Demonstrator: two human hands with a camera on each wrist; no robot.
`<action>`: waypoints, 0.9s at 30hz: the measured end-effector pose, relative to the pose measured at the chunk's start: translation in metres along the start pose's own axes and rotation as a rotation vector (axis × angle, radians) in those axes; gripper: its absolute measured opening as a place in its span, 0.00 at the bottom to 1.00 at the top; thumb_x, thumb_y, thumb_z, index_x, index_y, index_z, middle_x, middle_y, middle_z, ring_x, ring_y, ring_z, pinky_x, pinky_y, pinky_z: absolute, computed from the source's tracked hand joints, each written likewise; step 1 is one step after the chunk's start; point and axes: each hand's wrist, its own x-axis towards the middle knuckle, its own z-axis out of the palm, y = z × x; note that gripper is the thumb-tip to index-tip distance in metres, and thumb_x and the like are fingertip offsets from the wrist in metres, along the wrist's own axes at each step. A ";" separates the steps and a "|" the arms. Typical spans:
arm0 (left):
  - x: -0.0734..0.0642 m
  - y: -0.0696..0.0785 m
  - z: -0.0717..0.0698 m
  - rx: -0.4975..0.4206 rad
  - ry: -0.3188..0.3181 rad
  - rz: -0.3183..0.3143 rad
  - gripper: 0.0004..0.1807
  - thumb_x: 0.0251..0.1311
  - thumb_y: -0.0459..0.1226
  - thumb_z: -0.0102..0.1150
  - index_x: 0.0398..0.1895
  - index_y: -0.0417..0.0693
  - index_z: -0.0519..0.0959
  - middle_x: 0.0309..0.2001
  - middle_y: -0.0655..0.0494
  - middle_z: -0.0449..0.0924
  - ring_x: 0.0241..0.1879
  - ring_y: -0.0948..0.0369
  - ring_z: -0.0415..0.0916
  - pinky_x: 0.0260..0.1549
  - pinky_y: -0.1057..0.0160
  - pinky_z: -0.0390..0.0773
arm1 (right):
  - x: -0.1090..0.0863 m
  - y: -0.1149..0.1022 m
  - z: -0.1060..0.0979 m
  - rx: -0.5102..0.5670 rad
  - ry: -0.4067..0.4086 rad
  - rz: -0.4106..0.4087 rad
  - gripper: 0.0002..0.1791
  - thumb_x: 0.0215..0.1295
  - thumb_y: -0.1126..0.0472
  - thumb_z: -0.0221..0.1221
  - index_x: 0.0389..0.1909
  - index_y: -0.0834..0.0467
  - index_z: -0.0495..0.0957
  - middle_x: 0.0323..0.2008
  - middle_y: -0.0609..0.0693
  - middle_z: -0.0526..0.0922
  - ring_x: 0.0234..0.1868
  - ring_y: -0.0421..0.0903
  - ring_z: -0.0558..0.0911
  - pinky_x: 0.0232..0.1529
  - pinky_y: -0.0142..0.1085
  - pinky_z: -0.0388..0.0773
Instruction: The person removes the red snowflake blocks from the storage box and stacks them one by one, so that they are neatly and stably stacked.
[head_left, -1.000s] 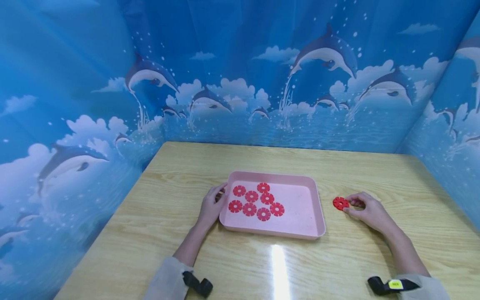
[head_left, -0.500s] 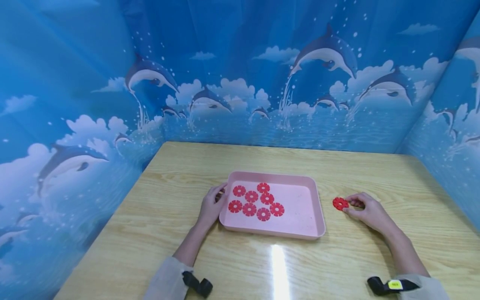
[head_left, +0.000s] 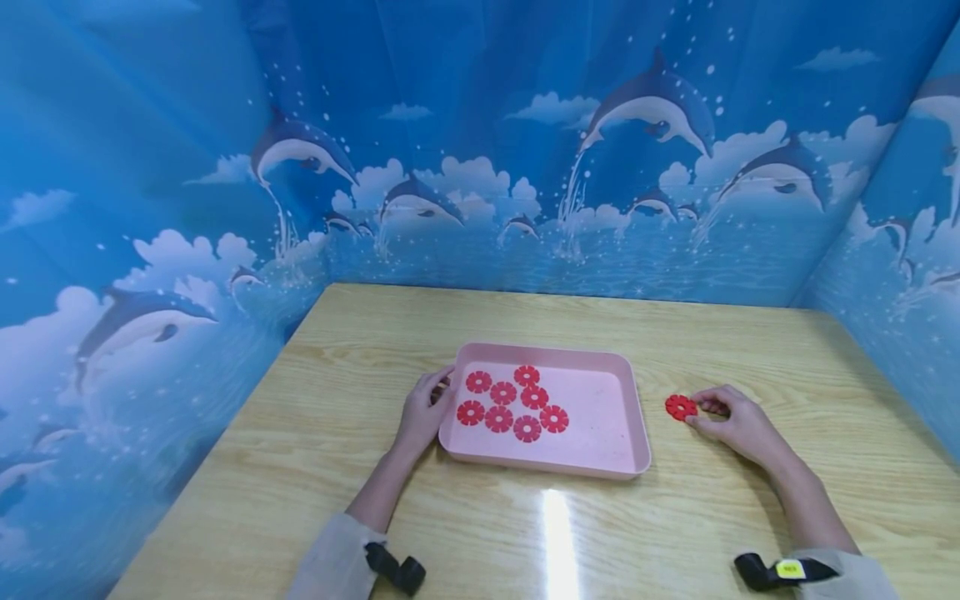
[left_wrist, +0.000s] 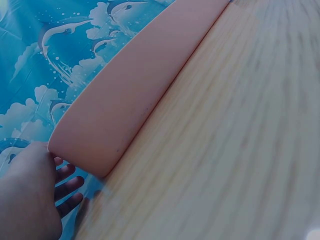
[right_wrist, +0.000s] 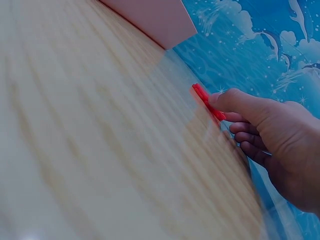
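Observation:
In the head view, my right hand [head_left: 738,423] pinches a red notched plastic disc [head_left: 672,408] by its right edge, just right of the pink tray [head_left: 600,417]. The right wrist view shows this disc [right_wrist: 201,94] nearly edge-on between thumb and index finger, low over the table; whether it touches the wood I cannot tell. Several similar red discs [head_left: 498,427] lie flat in the left and middle part of the tray. My left hand [head_left: 422,415] rests against the tray's left end from outside. In the left wrist view, its loose fingers [left_wrist: 67,189] stand beside the tray's corner.
The pink tray stands on a light wood-grain table [head_left: 480,533]. Behind and beside the table hangs a blue curtain [head_left: 480,167] with dolphins. Black wrist straps [head_left: 393,568] with cameras sit at both sleeves. A bright glare strip lies on the wood before the tray.

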 end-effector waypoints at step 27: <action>0.000 0.001 0.000 -0.024 0.003 0.000 0.19 0.59 0.28 0.55 0.55 0.36 0.73 0.42 0.45 0.74 0.38 0.53 0.74 0.40 0.58 0.77 | 0.028 -0.104 0.015 0.078 -0.179 -0.212 0.17 0.54 0.61 0.65 0.43 0.63 0.77 0.38 0.55 0.76 0.39 0.53 0.74 0.38 0.48 0.76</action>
